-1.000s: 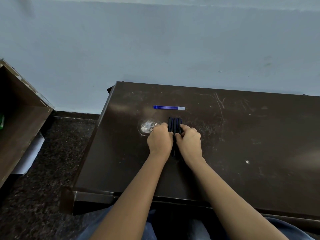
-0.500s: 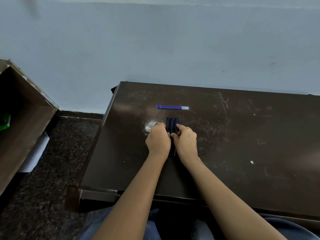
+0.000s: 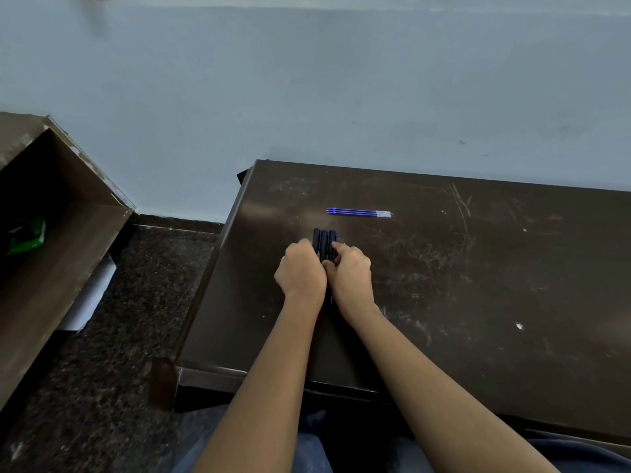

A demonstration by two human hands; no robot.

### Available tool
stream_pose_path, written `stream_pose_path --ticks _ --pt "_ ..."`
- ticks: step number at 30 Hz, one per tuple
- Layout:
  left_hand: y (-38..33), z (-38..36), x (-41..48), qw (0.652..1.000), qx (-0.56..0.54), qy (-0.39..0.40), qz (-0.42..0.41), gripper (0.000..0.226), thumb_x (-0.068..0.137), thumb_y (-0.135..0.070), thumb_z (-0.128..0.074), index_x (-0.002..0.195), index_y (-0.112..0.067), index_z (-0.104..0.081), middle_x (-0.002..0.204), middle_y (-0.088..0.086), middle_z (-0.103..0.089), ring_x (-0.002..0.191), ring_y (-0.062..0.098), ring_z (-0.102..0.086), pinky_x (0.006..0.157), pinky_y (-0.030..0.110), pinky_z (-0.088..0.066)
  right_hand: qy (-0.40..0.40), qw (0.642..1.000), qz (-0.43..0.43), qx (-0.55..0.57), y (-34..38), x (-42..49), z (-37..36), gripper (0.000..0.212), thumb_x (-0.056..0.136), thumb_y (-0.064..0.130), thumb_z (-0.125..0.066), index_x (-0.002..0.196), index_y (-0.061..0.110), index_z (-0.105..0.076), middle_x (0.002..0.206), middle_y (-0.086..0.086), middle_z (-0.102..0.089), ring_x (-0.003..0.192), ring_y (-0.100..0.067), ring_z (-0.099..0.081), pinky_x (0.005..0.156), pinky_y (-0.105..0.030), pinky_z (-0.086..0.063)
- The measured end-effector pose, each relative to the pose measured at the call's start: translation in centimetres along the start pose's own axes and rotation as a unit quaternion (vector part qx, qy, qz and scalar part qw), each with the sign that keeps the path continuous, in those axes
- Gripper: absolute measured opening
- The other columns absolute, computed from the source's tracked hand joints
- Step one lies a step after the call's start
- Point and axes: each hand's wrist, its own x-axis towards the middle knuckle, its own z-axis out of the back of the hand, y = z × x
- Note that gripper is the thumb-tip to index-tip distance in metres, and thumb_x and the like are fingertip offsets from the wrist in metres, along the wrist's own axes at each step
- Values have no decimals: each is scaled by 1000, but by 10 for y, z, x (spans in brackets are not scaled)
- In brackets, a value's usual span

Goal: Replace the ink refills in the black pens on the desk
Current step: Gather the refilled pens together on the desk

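A small bunch of black pens (image 3: 324, 243) lies lengthwise on the dark brown desk (image 3: 478, 268), tops pointing away from me. My left hand (image 3: 300, 272) presses against the bunch from the left and my right hand (image 3: 351, 273) from the right, fingers curled around the pens. The lower halves of the pens are hidden under my hands. Beyond them, a few blue ink refills (image 3: 358, 212) lie side by side across the desk, untouched.
The desk's left edge (image 3: 218, 254) drops to a dark speckled floor (image 3: 129, 319). A brown open cabinet (image 3: 58, 240) stands at the far left with a green item (image 3: 29, 235) inside. A pale blue wall backs the desk.
My hands have closed tighter around the pens, squeezing the bunch narrower. The pale mark on the desk left of the pens is now covered by my left hand. The refills have not moved.
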Motion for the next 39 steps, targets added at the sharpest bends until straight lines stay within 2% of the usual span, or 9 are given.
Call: stream_pose_path --ticks 13,19,23,25,29,33,36,39 --pt "-3 7 -5 1000 7 18 14 24 93 -17 -55 116 -12 -59 113 8 -62 100 25 -62 67 30 -39 1 1000 2 4 -2 -1 1 44 89 13 -59 132 13 -53 111 -10 -57 97 -24 -60 89 -42 -52" --pt "-3 8 -4 1000 4 15 21 24 93 -21 -55 115 -10 -58 114 10 -62 103 28 -62 67 32 -38 -27 999 38 6 -3 3 12 37 90 13 -55 126 12 -57 107 -13 -57 96 -29 -58 89 -44 -50" --pt "-6 11 -2 1000 3 9 18 28 94 -19 -53 119 -9 -56 118 11 -60 107 28 -60 70 33 -40 -68 990 86 -84 -6 32 35 40 92 11 -51 132 8 -52 123 -15 -55 116 -30 -50 99 -42 -44" --pt "-7 12 0 1000 1 10 14 29 94 -20 -54 121 -9 -55 119 11 -60 109 28 -59 73 34 -43 -65 983 105 -135 -7 52 47 39 93 10 -50 132 8 -52 126 -15 -55 120 -30 -47 100 -43 -43" --pt "-9 11 2 1000 -2 6 6 29 94 -21 -55 120 -8 -55 118 11 -60 110 27 -58 77 36 -47 -30 967 139 -213 -5 87 60 38 92 6 -49 129 9 -56 123 -15 -58 116 -32 -49 95 -44 -46" --pt "-10 9 4 1000 -6 6 6 29 94 -22 -55 120 -8 -55 117 10 -60 109 27 -59 79 37 -50 20 955 148 -257 -4 107 60 38 92 6 -50 129 11 -58 127 -13 -59 120 -31 -49 97 -43 -44" --pt "-11 10 5 1000 -5 4 4 29 94 -22 -55 120 -9 -55 117 10 -60 108 26 -59 77 36 -48 40 954 121 -270 -5 114 58 32 90 4 -48 116 12 -66 118 -13 -64 110 -33 -56 91 -44 -50" --pt "-11 10 4 1000 -10 9 6 29 93 -21 -55 119 -8 -56 116 10 -60 109 27 -59 77 36 -47 24 949 107 -294 -7 110 60 28 90 4 -48 109 12 -68 111 -12 -65 101 -32 -60 82 -41 -53"
